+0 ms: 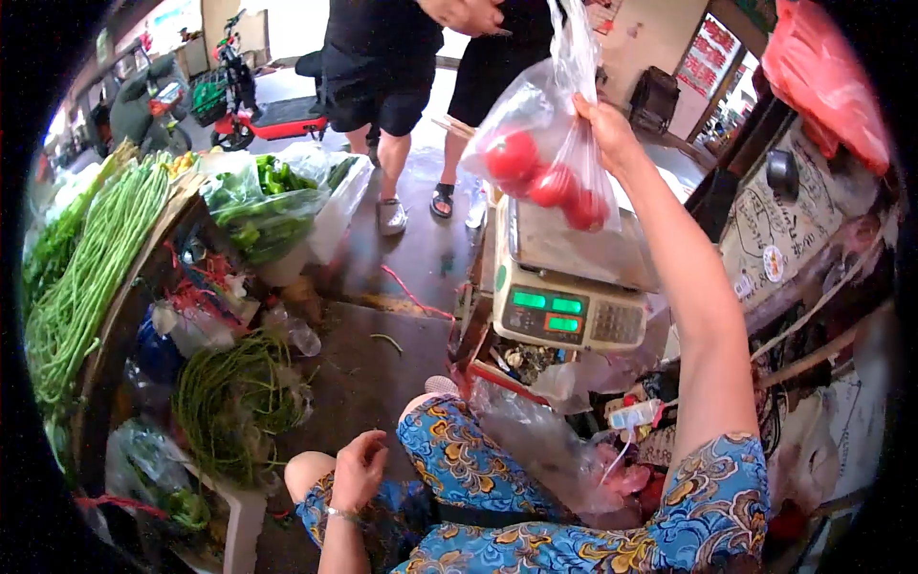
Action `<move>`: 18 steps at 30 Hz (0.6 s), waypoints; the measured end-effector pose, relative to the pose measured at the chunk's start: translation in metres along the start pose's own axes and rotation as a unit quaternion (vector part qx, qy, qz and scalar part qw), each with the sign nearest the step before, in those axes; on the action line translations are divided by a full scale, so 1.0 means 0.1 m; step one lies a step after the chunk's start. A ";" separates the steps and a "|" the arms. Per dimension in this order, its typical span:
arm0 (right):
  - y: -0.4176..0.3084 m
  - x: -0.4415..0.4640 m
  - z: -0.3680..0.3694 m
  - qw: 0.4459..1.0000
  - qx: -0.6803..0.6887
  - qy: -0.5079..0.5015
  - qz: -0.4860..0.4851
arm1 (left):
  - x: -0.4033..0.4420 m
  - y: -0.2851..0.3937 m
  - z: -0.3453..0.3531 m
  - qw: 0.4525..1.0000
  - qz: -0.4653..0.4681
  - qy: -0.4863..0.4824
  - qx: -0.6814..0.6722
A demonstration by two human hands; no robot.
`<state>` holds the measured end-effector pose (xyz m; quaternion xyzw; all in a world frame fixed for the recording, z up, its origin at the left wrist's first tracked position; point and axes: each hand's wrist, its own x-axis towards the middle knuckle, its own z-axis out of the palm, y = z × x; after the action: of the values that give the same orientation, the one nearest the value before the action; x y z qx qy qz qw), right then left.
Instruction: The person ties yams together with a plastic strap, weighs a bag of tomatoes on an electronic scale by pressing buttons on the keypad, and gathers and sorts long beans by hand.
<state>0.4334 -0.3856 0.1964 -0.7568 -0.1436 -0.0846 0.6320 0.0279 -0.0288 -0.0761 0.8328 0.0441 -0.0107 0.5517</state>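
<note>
My right hand (607, 134) is raised at the upper right, its fingers closed on a clear plastic bag (564, 105) that holds several red tomatoes (512, 158). The bag hangs above the metal pan of a digital scale (574, 297) whose displays glow green. Low at the centre left, my left hand (359, 471) is near my knee, above the patterned blue cloth. Its fingers are curled, and whether anything is in them is hidden.
Two people (382, 67) stand across from me; one person's hand (464, 13) is close to the bag's top. Long beans (96, 277) and bagged green peppers (277, 182) are at left. A red scooter (282, 124) stands behind. A red bag (827, 77) hangs upper right.
</note>
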 end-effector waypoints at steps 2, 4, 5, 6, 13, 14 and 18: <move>0.16 -0.17 -0.15 0.995 -0.040 0.095 0.005 | 0.00 -0.01 0.00 0.999 -0.008 -0.005 0.037; 0.33 -0.25 -0.32 0.993 -0.037 0.110 -0.010 | -0.01 0.01 0.01 0.999 0.002 -0.003 0.032; 0.40 -0.28 -0.43 0.993 -0.053 0.101 -0.009 | -0.01 0.04 0.01 0.999 -0.004 -0.007 0.040; 0.46 -0.32 -0.51 0.993 -0.069 0.090 -0.009 | -0.01 0.06 0.01 0.999 -0.011 -0.010 0.048; 0.86 -0.66 -0.86 0.991 -0.058 0.119 -0.032 | 0.05 -0.01 0.13 0.998 -0.004 -0.017 0.057; 0.88 -0.72 -0.86 0.990 -0.056 0.125 -0.027 | 0.06 0.02 0.13 0.997 0.002 -0.027 0.073; 0.89 -0.86 -0.81 0.997 -0.045 0.057 0.012 | 0.11 0.11 0.19 0.993 0.021 -0.036 0.108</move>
<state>0.3859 -0.4885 0.1018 -0.7799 -0.0940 -0.1266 0.6057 0.0403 -0.0497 -0.0741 0.8873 0.0053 -0.0336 0.4600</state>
